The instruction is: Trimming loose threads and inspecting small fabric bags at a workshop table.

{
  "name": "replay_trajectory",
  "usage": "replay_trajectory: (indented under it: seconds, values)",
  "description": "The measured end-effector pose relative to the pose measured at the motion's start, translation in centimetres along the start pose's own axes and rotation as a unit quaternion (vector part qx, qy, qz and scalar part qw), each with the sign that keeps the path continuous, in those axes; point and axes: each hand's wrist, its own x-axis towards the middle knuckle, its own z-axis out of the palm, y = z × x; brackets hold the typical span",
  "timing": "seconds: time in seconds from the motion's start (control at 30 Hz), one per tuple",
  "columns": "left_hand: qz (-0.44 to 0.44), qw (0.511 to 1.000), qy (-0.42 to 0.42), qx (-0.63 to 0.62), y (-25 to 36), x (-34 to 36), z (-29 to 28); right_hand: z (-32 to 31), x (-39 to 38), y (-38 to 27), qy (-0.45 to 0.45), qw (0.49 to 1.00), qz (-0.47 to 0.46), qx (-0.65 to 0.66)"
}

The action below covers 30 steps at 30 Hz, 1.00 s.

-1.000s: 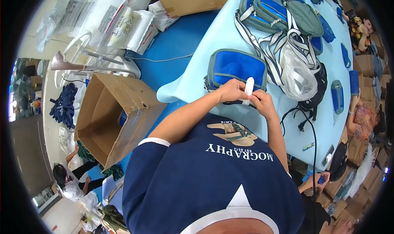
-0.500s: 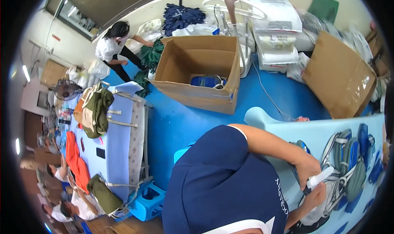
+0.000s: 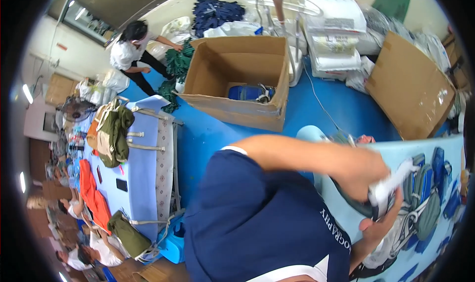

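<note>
On the right, my left hand (image 3: 368, 175) reaches across, blurred by motion, with its fingers closed round a long white strip-like piece (image 3: 384, 190). What exactly this piece is cannot be made out. Just below it my right hand (image 3: 380, 227) has its thumb and fingers apart, the fingertips against or close to the white piece's lower end. A dark grey bag (image 3: 349, 198) lies under my left forearm, partly hidden. Beside both hands, several grey and blue bags (image 3: 423, 183) with straps lie on the light blue table (image 3: 391, 153).
A large open carton (image 3: 237, 111) with blue bags inside stands on the blue floor. A flattened cardboard sheet (image 3: 413, 89) leans at the right. To the left is a table (image 3: 143, 183) with olive backpacks (image 3: 114, 136) and a blue stool (image 3: 173, 242). A person (image 3: 131, 54) bends over green straps.
My left arm has swung up and outward, and the white piece now looks longer and tilts differently. The fingers of my right hand have straightened from a pinch. The view has shifted slightly.
</note>
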Motion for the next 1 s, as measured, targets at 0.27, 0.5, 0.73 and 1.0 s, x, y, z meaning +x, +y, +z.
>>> replay_trajectory:
  seconds: [0.27,0.5,0.73,1.0]
  values:
    - [-0.207,0.926,0.283,-0.137,-4.9,-11.9,-15.8,4.3,-1.8,8.7,0.094,0.974,0.206,0.02]
    - [-0.379,0.821,0.334,-0.267,-23.7,-24.0,-21.8,7.3,-5.8,12.1,0.034,0.932,0.36,-0.006]
    - [-0.516,0.753,0.346,-0.217,-41.8,-30.5,-17.2,6.1,-9.1,14.9,0.163,0.902,0.391,-0.08]
    - [-0.406,0.908,0.088,0.05,-38.1,-6.3,-13.5,0.3,-9.0,23.3,0.321,0.839,0.431,-0.082]
